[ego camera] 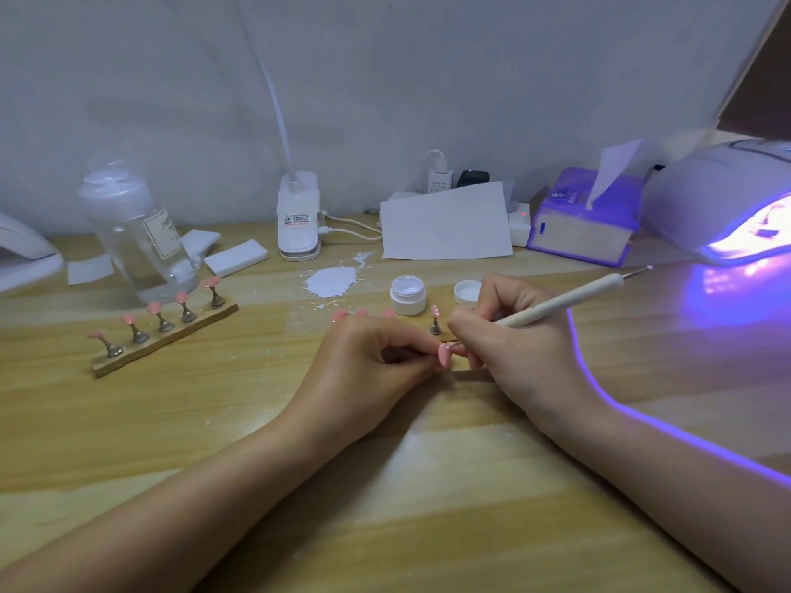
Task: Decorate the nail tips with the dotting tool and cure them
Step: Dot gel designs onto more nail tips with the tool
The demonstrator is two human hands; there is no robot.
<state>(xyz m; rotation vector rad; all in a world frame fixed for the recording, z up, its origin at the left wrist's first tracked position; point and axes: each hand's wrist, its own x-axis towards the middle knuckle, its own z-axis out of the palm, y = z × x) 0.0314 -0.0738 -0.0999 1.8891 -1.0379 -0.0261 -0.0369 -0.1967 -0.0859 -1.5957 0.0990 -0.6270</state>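
My left hand pinches a pink nail tip low over the wooden table. My right hand grips a white dotting tool like a pen, its metal point touching that tip. Just behind, a single stand carries a pink tip with white dots. A wooden holder at the left bears several pink tips on metal stands. An open white jar and its lid sit behind my hands. The curing lamp glows violet at the far right.
A clear bottle stands behind the holder. White pads lie beside it. A smear of white paste marks the table. A clip lamp base, a paper sheet and a tissue box line the back wall.
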